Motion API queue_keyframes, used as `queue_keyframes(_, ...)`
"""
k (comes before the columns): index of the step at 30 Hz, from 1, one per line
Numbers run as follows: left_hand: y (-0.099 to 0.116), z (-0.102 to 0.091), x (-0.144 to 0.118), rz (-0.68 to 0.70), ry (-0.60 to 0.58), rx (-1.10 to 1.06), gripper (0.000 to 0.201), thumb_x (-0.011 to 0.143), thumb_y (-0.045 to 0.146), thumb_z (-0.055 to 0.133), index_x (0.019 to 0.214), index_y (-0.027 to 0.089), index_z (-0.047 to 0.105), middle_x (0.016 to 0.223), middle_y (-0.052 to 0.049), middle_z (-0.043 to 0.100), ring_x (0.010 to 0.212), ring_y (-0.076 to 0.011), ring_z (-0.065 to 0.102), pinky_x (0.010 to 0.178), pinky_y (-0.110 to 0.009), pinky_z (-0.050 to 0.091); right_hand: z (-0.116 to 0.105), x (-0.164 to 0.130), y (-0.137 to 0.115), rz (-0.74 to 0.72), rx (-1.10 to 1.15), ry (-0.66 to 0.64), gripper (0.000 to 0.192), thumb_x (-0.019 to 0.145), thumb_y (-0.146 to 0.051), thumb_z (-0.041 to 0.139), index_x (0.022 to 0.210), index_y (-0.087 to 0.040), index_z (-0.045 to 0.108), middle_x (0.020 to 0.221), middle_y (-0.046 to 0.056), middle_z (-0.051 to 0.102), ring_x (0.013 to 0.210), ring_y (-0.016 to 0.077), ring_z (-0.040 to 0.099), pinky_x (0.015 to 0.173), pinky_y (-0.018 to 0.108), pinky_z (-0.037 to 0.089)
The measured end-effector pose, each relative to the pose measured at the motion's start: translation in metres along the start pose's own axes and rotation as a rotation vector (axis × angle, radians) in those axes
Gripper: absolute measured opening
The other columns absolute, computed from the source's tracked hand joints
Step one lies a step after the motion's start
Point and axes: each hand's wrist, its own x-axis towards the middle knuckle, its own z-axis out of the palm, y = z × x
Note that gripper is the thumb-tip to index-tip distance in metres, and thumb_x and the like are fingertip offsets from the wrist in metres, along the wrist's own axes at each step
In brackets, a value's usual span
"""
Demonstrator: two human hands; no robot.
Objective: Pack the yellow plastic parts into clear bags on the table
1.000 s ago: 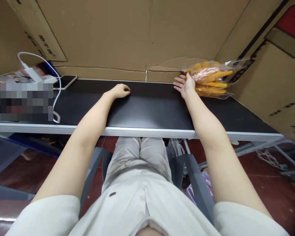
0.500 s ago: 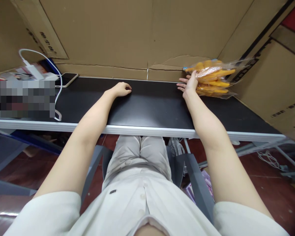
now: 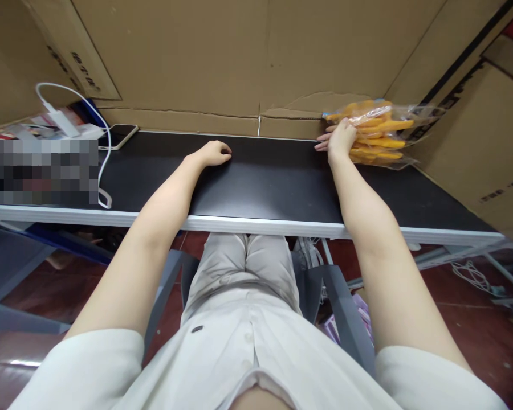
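1. right hand (image 3: 341, 139): open, fingers stretched out, at the left end of a clear bag of yellow-orange pieces (image 3: 382, 126); contact unclear.
2. left hand (image 3: 216, 152): fingers loosely curled on the table (image 3: 260, 185); whether closed, i cannot tell.
3. bag: table's back right.
4. cardboard (image 3: 175, 51) behind: dark printed characters (image 3: 85, 73) at left, too blurred to read.

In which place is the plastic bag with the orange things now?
In the head view, the plastic bag of orange things lies toward the right end of the black tabletop, its left part just behind the right hand.
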Motion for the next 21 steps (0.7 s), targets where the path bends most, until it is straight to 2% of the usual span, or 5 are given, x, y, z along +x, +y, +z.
queue_keyframes(5, 0.001, 0.000, -0.001, -0.013, -0.003, -0.006, 0.053, 0.095, 0.025, 0.059, 0.143, 0.021, 0.081, 0.149, -0.006, 0.077, 0.138, -0.0259, 0.072, 0.123, -0.027, 0.051, 0.004, 0.003, -0.014, 0.003, 0.076, -0.048, 0.060, 0.122, -0.036, 0.016, 0.110, -0.012, 0.071, 0.063, 0.003, 0.065, 0.063, 0.0205, 0.073, 0.072, 0.034, 0.064)
queue_keyframes(9, 0.000, -0.001, -0.001, 0.000, -0.015, -0.005, 0.053, 0.095, 0.024, 0.059, 0.144, 0.022, 0.080, 0.151, -0.005, 0.076, 0.139, -0.0261, 0.071, 0.125, -0.029, 0.050, 0.005, 0.004, -0.033, -0.019, 0.120, -0.077, 0.055, 0.122, -0.030, 0.015, 0.112, -0.011, 0.066, 0.062, -0.001, 0.063, 0.055, 0.0164, 0.065, 0.067, 0.029, 0.056)
queue_keyframes(13, 0.001, -0.001, -0.001, 0.000, -0.015, 0.000, 0.054, 0.095, 0.024, 0.059, 0.145, 0.020, 0.080, 0.151, -0.007, 0.076, 0.141, -0.0267, 0.070, 0.126, -0.030, 0.049, 0.009, 0.009, -0.053, -0.093, 0.049, -0.081, 0.054, 0.124, -0.029, 0.017, 0.094, -0.019, 0.061, 0.061, -0.003, 0.061, 0.056, 0.0122, 0.060, 0.064, 0.025, 0.050)
queue_keyframes(17, 0.001, -0.001, -0.001, -0.001, -0.011, -0.011, 0.056, 0.092, 0.025, 0.060, 0.144, 0.022, 0.081, 0.150, -0.005, 0.077, 0.140, -0.0266, 0.070, 0.125, -0.029, 0.050, 0.017, 0.005, -0.071, -0.238, 0.022, -0.078, 0.054, 0.123, -0.022, 0.020, 0.080, -0.024, 0.054, 0.061, -0.002, 0.058, 0.056, 0.0127, 0.059, 0.067, 0.028, 0.054)
queue_keyframes(21, 0.002, -0.002, -0.002, 0.001, -0.025, -0.005, 0.056, 0.094, 0.025, 0.059, 0.146, 0.020, 0.079, 0.152, -0.007, 0.075, 0.141, -0.0258, 0.070, 0.125, -0.028, 0.049, 0.027, -0.016, -0.088, -0.258, -0.017, -0.136, 0.054, 0.123, -0.021, 0.022, 0.081, -0.023, 0.056, 0.058, -0.002, 0.055, 0.057, 0.0150, 0.059, 0.074, 0.032, 0.057)
